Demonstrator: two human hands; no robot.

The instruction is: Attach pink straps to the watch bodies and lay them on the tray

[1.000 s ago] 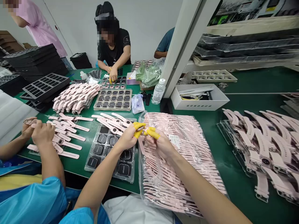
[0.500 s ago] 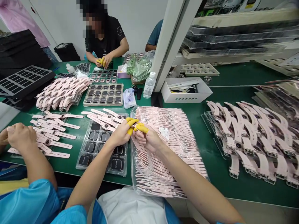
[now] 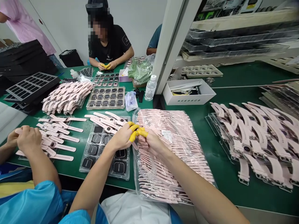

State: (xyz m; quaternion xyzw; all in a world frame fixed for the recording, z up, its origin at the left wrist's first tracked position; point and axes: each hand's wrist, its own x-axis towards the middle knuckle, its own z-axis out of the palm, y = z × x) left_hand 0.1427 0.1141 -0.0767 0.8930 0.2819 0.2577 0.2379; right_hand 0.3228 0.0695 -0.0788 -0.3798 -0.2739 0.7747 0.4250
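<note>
My left hand (image 3: 122,136) and my right hand (image 3: 150,140) meet fingertip to fingertip, both closed, with yellow finger cots on thumbs and forefingers. A pink watch strap (image 3: 135,145) shows just under the pinched fingers; most of it is hidden by them. Beneath my right hand lies a clear plastic bag (image 3: 177,149) packed with rows of pink straps and bearing a white label (image 3: 166,136). Left of it is a clear tray (image 3: 98,147) of dark square watch pieces, with several strapped pink watches (image 3: 108,120) across its far end.
A co-worker's hands (image 3: 29,138) are at the left beside spread pink watches (image 3: 63,136). Strapped watches are heaped at the right (image 3: 254,140) and far left (image 3: 67,96). A water bottle (image 3: 150,88), white box (image 3: 189,93) and post (image 3: 171,43) stand behind the bag.
The view has shifted slightly, so the table sits a little lower and further right. My hands stay together at the strap, with the yellow-tipped fingers drawn closer. The co-worker opposite has shifted posture.
</note>
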